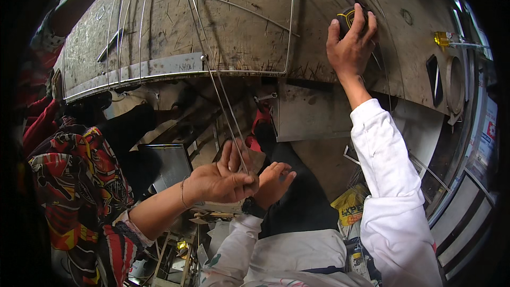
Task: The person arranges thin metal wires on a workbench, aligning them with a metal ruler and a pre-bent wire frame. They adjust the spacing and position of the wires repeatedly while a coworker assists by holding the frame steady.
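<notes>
My right hand (353,42), in a white sleeve, is closed around a black-and-yellow tape measure (346,19) on the worn wooden tabletop (255,26). Low in the middle, my left hand (273,185) has its fingers partly curled and apart; I see nothing in it. Right beside it, overlapping it in view, a co-worker's hand (226,180) pinches a pair of thin metal rods (222,95). These rods slant up across the table's near edge. A bent wire-rod frame (290,26) lies on the table, with more straight rods (142,26) at its left.
On the table's right side are a black phone (434,81), a round ring-shaped object (454,85) and a yellow-handled tool (444,39). A metal strip (164,66) runs along the near edge. Below lies a yellow bag (350,204). Another person's arm (79,5) reaches in at upper left.
</notes>
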### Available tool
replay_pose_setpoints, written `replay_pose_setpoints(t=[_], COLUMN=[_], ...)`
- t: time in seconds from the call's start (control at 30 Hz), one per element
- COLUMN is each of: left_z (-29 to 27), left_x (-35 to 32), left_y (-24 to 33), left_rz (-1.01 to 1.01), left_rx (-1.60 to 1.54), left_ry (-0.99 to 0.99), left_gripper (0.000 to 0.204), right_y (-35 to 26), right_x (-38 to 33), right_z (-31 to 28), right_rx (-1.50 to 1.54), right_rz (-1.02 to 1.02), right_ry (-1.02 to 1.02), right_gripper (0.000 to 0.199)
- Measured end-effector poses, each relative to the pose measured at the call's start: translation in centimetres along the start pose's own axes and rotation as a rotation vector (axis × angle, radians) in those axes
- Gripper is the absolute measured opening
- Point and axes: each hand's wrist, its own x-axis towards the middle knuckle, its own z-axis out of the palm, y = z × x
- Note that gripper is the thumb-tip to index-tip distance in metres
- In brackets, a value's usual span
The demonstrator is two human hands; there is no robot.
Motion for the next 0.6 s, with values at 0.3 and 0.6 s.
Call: replay_pose_setpoints(t=[0.3, 0.6], left_z=[0.0, 0.8], left_x=[1.2, 0.0], left_y=[-1.4, -3.6], left_rz=[-0.046, -0.155], left_rx=[0.047, 0.007], left_ry=[0.045, 0.035], left_gripper=[0.028, 0.033], right_y=[-0.1, -0.7], right_x=[0.2, 0.2], right_z=[0.0, -0.4], right_rx=[-0.002, 0.005], right_rz=[0.001, 0.006], right_ry=[0.017, 0.005], right_gripper=[0.069, 0.067])
